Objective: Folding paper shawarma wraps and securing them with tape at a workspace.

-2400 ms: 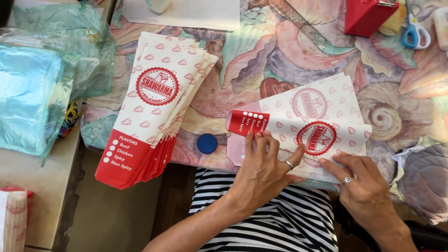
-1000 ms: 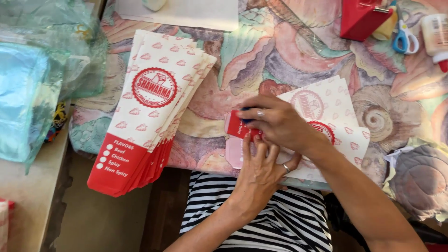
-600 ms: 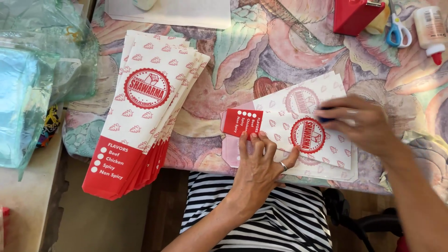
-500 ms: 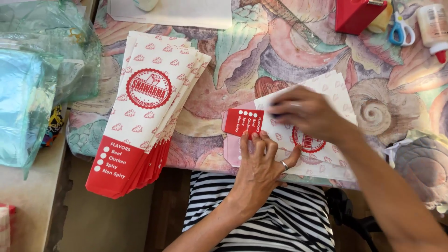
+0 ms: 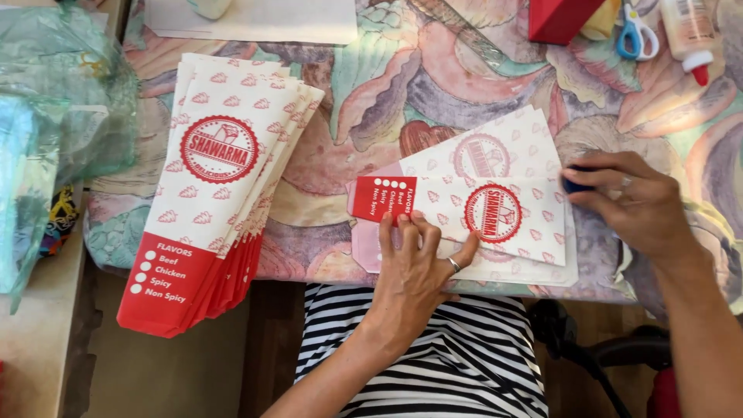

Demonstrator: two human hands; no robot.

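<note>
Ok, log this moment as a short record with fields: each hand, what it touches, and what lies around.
left hand: flat on the white and red printed paper bag, fingers near its red end
right hand: at the bag's right edge, pinching a small dark blue object, mostly hidden
under the bag: more bags of the same kind
left of it: fanned stack of white and red paper bags
surface: shell-patterned tablecloth
far edge: blue-handled scissors, red box
</note>
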